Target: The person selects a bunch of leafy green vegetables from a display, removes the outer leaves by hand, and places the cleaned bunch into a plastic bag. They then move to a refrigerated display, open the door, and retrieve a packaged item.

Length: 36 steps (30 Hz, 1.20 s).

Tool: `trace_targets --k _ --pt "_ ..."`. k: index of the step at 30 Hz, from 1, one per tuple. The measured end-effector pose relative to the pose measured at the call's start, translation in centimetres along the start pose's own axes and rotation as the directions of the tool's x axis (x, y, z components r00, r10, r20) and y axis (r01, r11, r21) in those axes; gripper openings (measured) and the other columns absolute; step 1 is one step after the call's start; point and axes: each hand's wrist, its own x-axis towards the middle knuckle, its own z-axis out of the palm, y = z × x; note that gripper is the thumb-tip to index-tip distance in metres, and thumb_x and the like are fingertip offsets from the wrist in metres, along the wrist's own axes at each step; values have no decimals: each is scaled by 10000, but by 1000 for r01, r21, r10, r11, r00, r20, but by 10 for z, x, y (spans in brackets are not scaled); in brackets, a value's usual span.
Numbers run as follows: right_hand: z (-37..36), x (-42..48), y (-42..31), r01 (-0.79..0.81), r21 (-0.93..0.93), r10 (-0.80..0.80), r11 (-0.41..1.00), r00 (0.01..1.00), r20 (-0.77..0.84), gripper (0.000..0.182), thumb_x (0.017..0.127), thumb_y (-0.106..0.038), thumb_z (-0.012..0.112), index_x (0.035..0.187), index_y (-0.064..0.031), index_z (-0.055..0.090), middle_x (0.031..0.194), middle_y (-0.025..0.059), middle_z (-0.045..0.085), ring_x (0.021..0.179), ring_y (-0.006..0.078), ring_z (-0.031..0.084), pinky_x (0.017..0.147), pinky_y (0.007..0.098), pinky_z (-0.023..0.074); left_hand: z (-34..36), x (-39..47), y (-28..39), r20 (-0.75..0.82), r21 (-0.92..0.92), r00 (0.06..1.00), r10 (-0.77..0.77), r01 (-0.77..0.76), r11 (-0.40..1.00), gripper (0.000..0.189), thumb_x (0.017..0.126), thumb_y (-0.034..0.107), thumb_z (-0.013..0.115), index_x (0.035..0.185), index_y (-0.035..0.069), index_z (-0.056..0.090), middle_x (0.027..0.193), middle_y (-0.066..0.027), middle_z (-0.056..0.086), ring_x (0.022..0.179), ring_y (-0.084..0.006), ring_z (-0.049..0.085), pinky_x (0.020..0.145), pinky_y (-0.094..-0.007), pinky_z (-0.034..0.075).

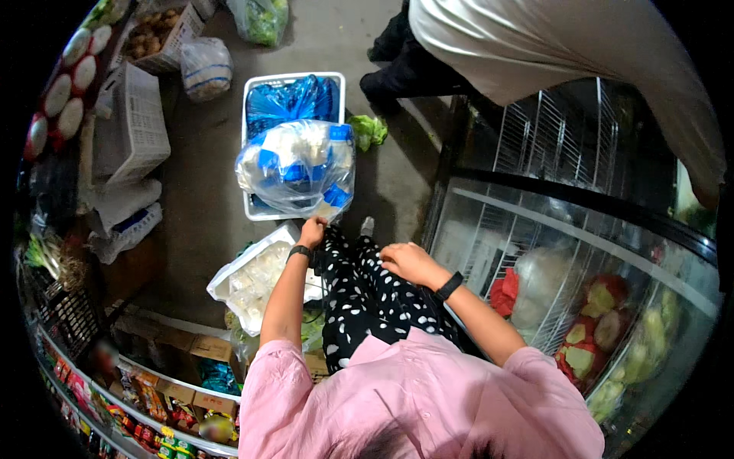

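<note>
My left hand (313, 232) grips the gathered lower end of a clear plastic bag (298, 160). Pale contents with blue-marked wrapping show inside; exactly what they are is unclear. The bag rests on a white-rimmed plastic crate (246, 206), over a knotted blue plastic bag (292, 100). Above my right thigh hovers my right hand (410, 261), holding nothing, its fingers loosely bent and partly spread. Left of my legs, a white foam box (221, 287) contains bagged pale food (261, 272). A green leafy vegetable (368, 132) lies on the floor beside the crate.
To the right stands a glass-doored display cooler (516, 201) with wire racks and produce. Another person (516, 40) in a light top stands at the upper right. Crates (135, 123), a potato crate (152, 34) and a tied bag (206, 69) line the left. Packaged-goods shelves (166, 396) are lower left.
</note>
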Motion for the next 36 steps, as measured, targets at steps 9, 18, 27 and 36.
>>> trace_targets --k 9,18,27,36 --pt "51 -33 59 -334 -10 334 943 940 63 212 889 -194 624 1011 -26 662 965 165 683 928 357 646 832 438 510 6 74 -31 -347 156 887 306 -267 951 291 907 40 497 1168 21 623 1201 -253 619 1122 -441 567 940 -460 464" --pt "94 -16 72 -347 100 334 933 934 124 210 913 -202 609 1018 -25 653 998 149 674 971 344 632 856 443 491 30 134 -27 -65 334 960 273 -237 912 242 801 120 650 1040 97 675 978 -209 659 1032 -408 590 921 -483 442" --pt "94 -30 84 -395 87 385 915 916 112 217 929 -206 591 1039 -28 650 982 151 671 956 345 629 861 444 482 71 127 22 -113 584 966 233 -125 802 977 618 253 888 1426 80 368 1475 -197 395 1287 -428 446 1031 -582 368" --pt "73 -35 68 -327 41 328 944 945 -2 192 896 -183 615 997 -25 657 986 158 677 955 358 638 842 444 503 29 78 31 -258 529 856 449 -264 807 640 828 118 638 1406 -8 394 1320 -240 528 1177 -462 502 1022 -485 409"
